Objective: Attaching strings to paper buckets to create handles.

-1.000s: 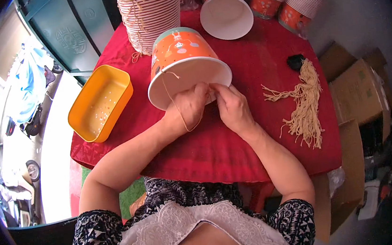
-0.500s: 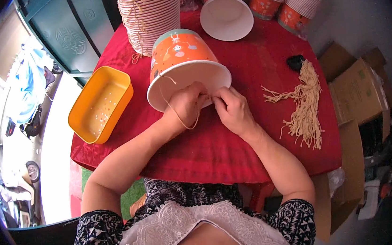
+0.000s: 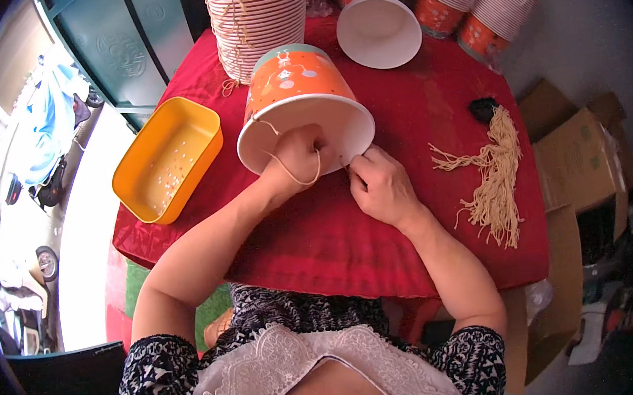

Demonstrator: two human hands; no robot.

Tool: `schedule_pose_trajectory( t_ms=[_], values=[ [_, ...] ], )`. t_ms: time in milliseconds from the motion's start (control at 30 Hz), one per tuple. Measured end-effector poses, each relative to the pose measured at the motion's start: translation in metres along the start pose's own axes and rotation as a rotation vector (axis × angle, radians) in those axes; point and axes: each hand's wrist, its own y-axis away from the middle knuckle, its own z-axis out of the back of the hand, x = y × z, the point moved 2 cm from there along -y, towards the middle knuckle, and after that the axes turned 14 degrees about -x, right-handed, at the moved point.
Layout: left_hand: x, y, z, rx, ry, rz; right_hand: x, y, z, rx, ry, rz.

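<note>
stringing a cord through the rim of a paper bucket

the orange paper bucket [image 3: 299, 100] lies on its side on the red tablecloth [image 3: 425, 217], white mouth toward the person, in front of a tall stack of nested buckets [image 3: 257, 16]. the left hand [image 3: 299, 157] reaches into the mouth, fingers curled closed inside it; a thin tan cord [image 3: 295, 175] loops from the rim over the wrist. the right hand [image 3: 380, 187] sits just outside the rim, fingertips pinched shut on what looks like the cord's end; the end itself is too small to confirm.

judgement: the step goes best if the inner hand braces the wall behind the hole while the outer hand feeds the cord straight, keeping the loop slack so the thin rim does not crease.

materials: bucket is stiff coated paper, tapered, rolled lip, smooth white inside. cord is fine, limp, fibrous. a bundle of cut cords [image 3: 494, 180] lies to the right, well apart, frayed and loose. a glossy yellow plastic tray [image 3: 168, 158] sits left, holding small pale specks.
</note>
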Motion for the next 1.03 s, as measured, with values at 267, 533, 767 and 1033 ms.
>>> schedule_pose_trajectory(
  t_ms=[267, 533, 767, 1033],
  values=[
    [-0.016, 0.001, 0.009, 0.196, 0.322, 0.484, -0.002, 0.0, -0.001, 0.023, 0.049, 0.039],
    [-0.007, 0.002, -0.001, 0.095, 0.596, 0.507, 0.013, -0.002, 0.004, -0.042, 0.142, 0.149],
    [-0.013, 0.004, -0.005, 0.004, 0.546, 0.574, 0.023, -0.005, 0.011, -0.248, 0.284, 0.169],
    [0.0, 0.006, -0.012, 0.11, 0.445, 0.624, 0.012, -0.009, 0.006, -0.194, 0.193, 0.002]
  ],
)
